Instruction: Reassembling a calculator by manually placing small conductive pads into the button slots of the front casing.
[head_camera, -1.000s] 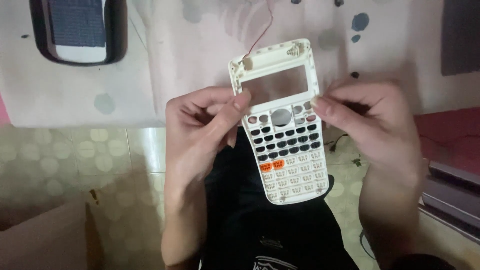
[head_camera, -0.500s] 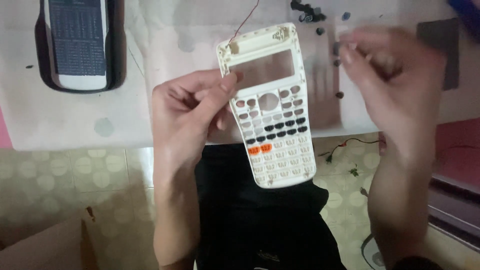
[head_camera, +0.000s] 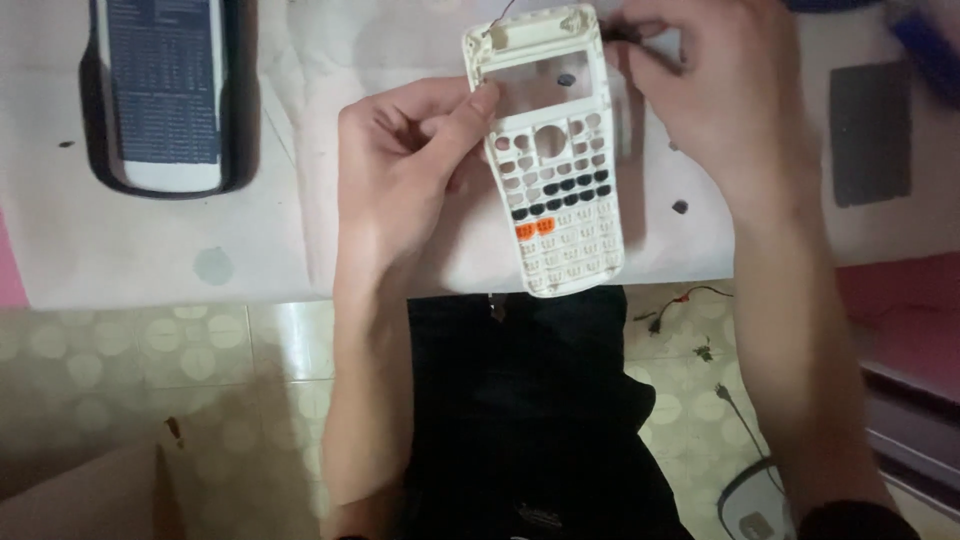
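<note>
My left hand (head_camera: 405, 170) holds the white front shell of a calculator (head_camera: 555, 160) by its left edge, thumb on the frame beside the empty screen window. The shell carries black, white and two orange keys, and some top key holes are empty. A thin red wire runs off its top edge. My right hand (head_camera: 715, 95) has reached past the shell's upper right corner to the white table (head_camera: 150, 250), its fingers pinched over a small dark part; I cannot tell whether they grip it.
A second calculator (head_camera: 165, 85) in a dark case lies at the table's upper left. A grey rectangular pad (head_camera: 870, 130) lies at the right, with small dark screws near it. Wires and clips lie on the tiled floor (head_camera: 200, 370). A cardboard box corner is at the lower left.
My right hand let go of the shell's right edge and moved up to the table behind it. The left hand now holds the shell alone, higher and further from me.
</note>
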